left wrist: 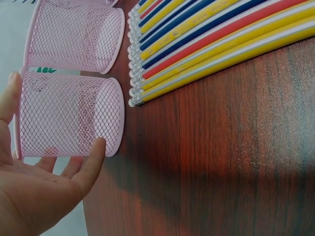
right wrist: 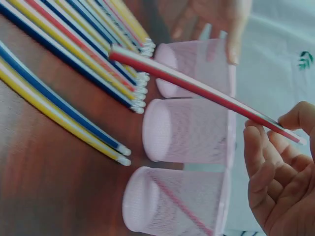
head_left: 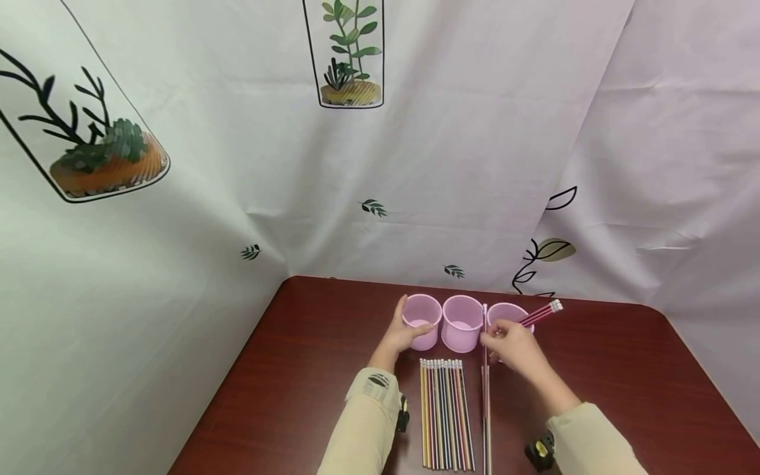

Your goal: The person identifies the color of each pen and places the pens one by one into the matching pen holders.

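Note:
My right hand (head_left: pixel 515 346) pinches a red-and-white striped pencil (right wrist: pixel 192 87) near its eraser end, in front of the right pink mesh pen cup (right wrist: pixel 192 194). That cup holds a few red pencils (head_left: pixel 537 314), leaning to the right with erasers up. My left hand (head_left: pixel 399 335) holds the left pink mesh pen cup (left wrist: pixel 69 115), thumb on the near side and fingers round the outer side. Between them stands the middle pink mesh pen cup (head_left: pixel 461 340). No pencils show in the left and middle cups.
A row of striped pencils (head_left: pixel 445 415), yellow, blue and red, lies in front of the cups with erasers toward them. Two more pencils (right wrist: pixel 64 108), one blue and one yellow, lie apart to its right. The brown table (head_left: pixel 297 369) meets a patterned cloth (head_left: pixel 475 165) behind.

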Available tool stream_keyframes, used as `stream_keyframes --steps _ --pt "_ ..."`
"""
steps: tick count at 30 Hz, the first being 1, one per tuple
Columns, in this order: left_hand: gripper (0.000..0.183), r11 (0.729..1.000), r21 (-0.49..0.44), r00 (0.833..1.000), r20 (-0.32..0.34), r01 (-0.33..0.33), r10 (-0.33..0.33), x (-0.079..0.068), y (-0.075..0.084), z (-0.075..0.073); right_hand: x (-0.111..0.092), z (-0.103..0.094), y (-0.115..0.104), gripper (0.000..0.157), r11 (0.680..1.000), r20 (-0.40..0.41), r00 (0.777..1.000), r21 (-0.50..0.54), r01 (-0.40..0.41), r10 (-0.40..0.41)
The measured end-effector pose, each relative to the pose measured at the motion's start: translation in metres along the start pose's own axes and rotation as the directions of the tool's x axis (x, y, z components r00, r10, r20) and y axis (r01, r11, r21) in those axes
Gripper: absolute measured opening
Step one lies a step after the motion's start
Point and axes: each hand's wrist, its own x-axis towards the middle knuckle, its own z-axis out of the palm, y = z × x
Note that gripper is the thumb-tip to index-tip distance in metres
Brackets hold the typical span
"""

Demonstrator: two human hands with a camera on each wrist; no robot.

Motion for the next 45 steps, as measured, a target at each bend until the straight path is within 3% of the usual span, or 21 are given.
stream_keyframes --steps 12,21,31,45 --pt "0.098 1.000 -0.011 1.000 -0.005 -0.018 0.018 -0.001 0.001 0.000 0.009 -0.016 -0.014 0.013 0.997 -0.117 0.993 0.068 0.042 -0.034" --pt "0.097 1.000 -0.014 1.000 -0.007 -0.017 0.017 -0.002 0.001 -0.001 0.011 -0.029 -0.020 0.013 0.996 -0.181 0.981 0.029 0.082 -0.075" --pt "0.097 1.000 0.005 1.000 -0.011 -0.005 0.005 -0.001 -0.001 0.000 0.017 -0.052 -0.025 0.011 0.993 -0.284 0.952 -0.045 0.109 -0.118" --pt "0.098 1.000 0.001 1.000 -0.008 -0.004 0.004 -0.001 0.000 -0.001 0.022 -0.081 -0.022 0.017 0.993 -0.388 0.921 0.091 0.073 -0.032"
